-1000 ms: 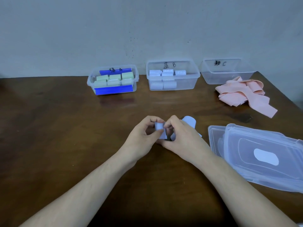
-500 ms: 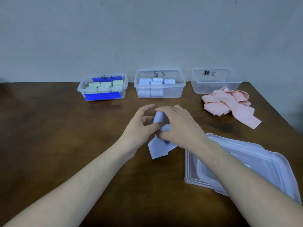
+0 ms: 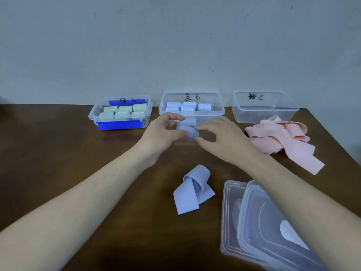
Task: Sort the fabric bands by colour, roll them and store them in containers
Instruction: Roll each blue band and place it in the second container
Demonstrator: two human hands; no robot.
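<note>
Lifted off the loose blue band [image 3: 192, 189], both hands pinch the blue roll [image 3: 188, 131], heading for container B [image 3: 192, 106].

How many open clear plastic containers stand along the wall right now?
3: the green-roll container on the left, the blue-roll container in the middle, the empty container on the right.

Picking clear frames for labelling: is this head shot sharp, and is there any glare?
Head view: soft throughout; both hands and the blue roll are slightly motion-blurred; wide-angle bending shows at the table edges; faint sheen on the clear lids, no harsh glare; flat, even lighting.
</note>
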